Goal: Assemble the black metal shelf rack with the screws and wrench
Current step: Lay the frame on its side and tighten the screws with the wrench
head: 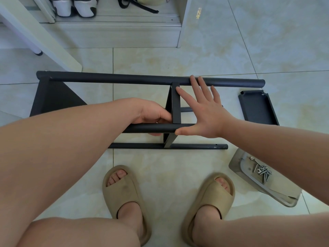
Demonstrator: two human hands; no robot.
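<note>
The left hand point(151, 114) is curled round the middle tube point(147, 128) of the black metal rack: its fingers wrap over the top and the thumb shows beneath. The hand sits right against the narrow shelf panel point(176, 104), which stands on edge across the frame. Just on the other side of that panel is the right hand point(206, 113), flat with fingers spread and holding nothing. Its thumb lies along the same tube, and its longest fingertips reach the far tube point(115, 77) beyond the grip. Below the grip, nearer the person, a thinner lower tube point(142, 145) lies on the tiled floor point(178, 166), and the panel's bottom corner meets it. Away to the left of the grip a large dark end panel point(53, 98) joins the far tube. Well to the right of both hands a loose shelf tray point(256, 107) lies apart on the floor. Nearer the person than the tray, a clear plastic packet point(249, 177) holds a small heap of screws point(263, 172). Two tan sandals point(124, 189) stand on the tiles below the rack.
</note>
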